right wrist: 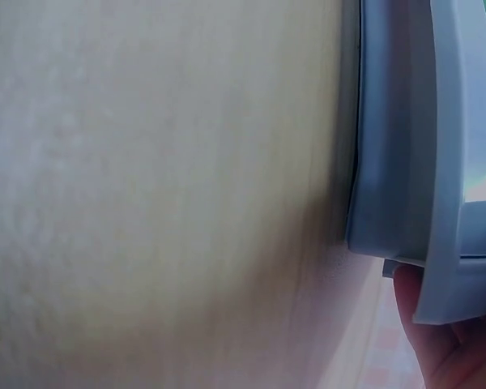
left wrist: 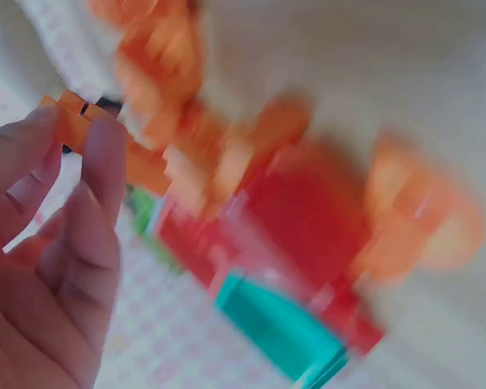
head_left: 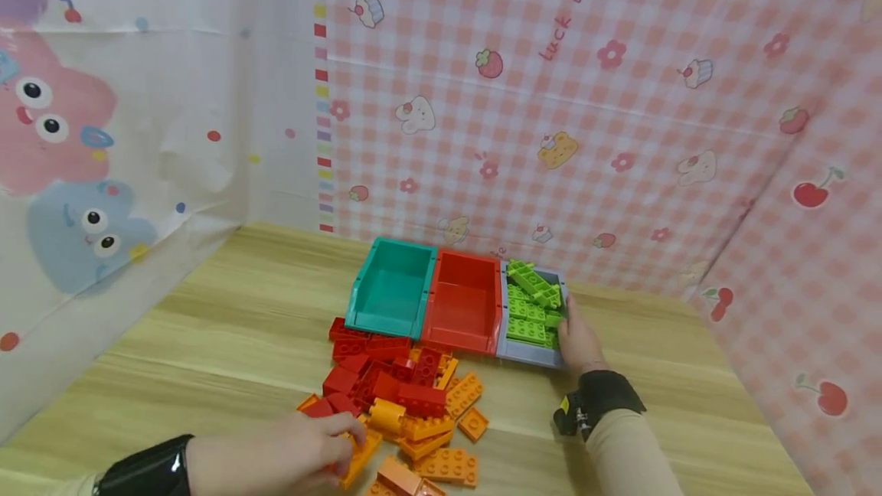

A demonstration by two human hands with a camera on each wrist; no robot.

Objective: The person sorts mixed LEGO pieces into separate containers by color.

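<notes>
My left hand (head_left: pixel 296 450) is at the front of the brick pile. In the left wrist view its thumb and fingers pinch an orange building brick (left wrist: pixel 73 124). Several red bricks (head_left: pixel 422 399) and orange bricks (head_left: pixel 446 466) lie heaped in front of the bins. My right hand (head_left: pixel 580 337) grips the right side wall of the grey-blue bin (head_left: pixel 530 354), and in the right wrist view a finger (right wrist: pixel 413 312) shows under the rim. Lime green bricks (head_left: pixel 527 314) fill that bin.
A teal bin (head_left: pixel 393 289) and a red bin (head_left: pixel 463 308), both without bricks, stand in a row left of the grey-blue one. Behind the row rises a pink checked cloth (head_left: pixel 572 197). Wood-patterned table surface (head_left: pixel 207 327) extends to both sides.
</notes>
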